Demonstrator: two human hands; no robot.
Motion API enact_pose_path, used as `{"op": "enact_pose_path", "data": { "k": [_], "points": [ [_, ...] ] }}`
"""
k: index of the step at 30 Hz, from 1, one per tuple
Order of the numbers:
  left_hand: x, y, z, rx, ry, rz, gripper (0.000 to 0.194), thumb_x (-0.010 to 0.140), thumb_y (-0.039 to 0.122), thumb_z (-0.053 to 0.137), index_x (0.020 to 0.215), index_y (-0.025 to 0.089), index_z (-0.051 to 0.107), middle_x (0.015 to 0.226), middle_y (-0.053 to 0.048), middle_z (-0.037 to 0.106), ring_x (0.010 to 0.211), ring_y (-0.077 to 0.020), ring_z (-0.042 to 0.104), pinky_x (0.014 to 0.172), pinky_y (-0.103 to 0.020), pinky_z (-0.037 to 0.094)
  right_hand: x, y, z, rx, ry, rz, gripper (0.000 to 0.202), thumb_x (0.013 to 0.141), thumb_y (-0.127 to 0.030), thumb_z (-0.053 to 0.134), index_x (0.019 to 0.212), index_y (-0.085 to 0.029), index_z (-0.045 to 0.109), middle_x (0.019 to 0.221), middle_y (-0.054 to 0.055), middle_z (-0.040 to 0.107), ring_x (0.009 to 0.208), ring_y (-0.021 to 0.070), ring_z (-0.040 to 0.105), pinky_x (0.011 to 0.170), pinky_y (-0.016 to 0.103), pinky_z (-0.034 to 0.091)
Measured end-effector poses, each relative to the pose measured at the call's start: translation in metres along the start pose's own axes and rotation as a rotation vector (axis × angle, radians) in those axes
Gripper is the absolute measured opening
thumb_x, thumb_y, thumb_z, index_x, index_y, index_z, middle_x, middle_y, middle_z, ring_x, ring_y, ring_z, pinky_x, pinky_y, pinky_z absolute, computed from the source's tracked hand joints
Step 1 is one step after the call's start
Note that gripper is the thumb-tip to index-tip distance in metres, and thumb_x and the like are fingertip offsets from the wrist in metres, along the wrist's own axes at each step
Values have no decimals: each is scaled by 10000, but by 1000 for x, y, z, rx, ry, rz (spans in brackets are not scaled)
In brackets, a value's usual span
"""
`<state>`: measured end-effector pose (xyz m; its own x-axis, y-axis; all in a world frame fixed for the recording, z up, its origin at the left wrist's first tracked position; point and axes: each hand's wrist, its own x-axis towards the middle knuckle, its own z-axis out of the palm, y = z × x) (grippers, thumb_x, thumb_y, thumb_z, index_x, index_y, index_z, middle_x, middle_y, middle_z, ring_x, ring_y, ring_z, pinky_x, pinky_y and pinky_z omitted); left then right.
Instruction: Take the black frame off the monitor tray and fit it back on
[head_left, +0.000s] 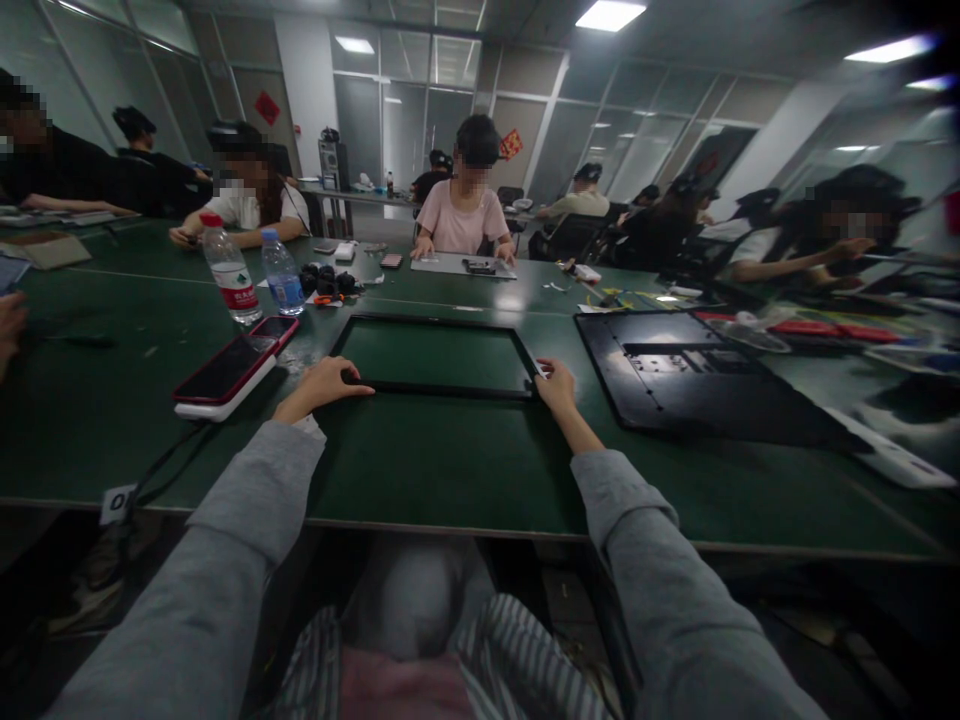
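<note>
A thin black rectangular frame (450,391), like a screen bezel, lies on the green table in front of me. Through its open middle the table top shows. My left hand (326,388) is closed round its near left corner, thumb stretched along the near bar. On the opposite side, my right hand (557,387) grips the near right corner between thumb and fingers. A small pale patch shows by the right fingertips; I cannot make out what it is. Right of the frame lies a black flat panel (622,375), like a monitor's back cover.
Left on the green table (450,470) are a red-cased phone (232,365) on a white power strip, a red-capped bottle (231,275) and a blue-capped bottle (283,275). Another white strip (892,445) lies right. Opposite sits a person in pink (463,215); other people sit around.
</note>
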<state>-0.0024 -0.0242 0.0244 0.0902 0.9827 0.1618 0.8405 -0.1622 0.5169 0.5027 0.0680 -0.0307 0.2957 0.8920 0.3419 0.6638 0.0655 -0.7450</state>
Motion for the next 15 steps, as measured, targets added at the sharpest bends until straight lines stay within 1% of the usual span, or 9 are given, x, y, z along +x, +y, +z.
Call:
{"op": "enact_pose_path", "data": {
  "k": [5,9,12,15],
  "points": [
    [3,-7,2,28,26,-83,603,654,774,823,928,239,775,1063,-109,769,994,-328,683,841,-402,500,0,-1,0,92,12,-12,406,668,-252,624,1057,-177,715,1008,111,727,900,259,676,988,507,566],
    [5,-11,5,-9,41,-78,618,661,778,810,953,234,775,1085,-118,780,994,-319,698,825,-382,504,-1,-4,-1,140,11,-33,364,687,-288,625,1022,-177,712,1000,128,739,919,271,682,989,512,564],
    [6,-13,7,-21,53,-93,616,654,776,808,965,245,786,1089,-112,786,1003,-315,706,836,-375,501,-3,-8,-2,164,13,-9,366,698,-313,641,1031,-177,707,988,128,733,912,269,677,994,513,559],
    [6,-12,7,-28,49,-101,602,660,782,792,954,257,805,1047,-99,790,992,-319,707,840,-384,494,-1,-11,-5,206,33,15,377,750,-381,636,1059,-173,696,971,121,714,910,261,668,989,502,557]
  ]
}}
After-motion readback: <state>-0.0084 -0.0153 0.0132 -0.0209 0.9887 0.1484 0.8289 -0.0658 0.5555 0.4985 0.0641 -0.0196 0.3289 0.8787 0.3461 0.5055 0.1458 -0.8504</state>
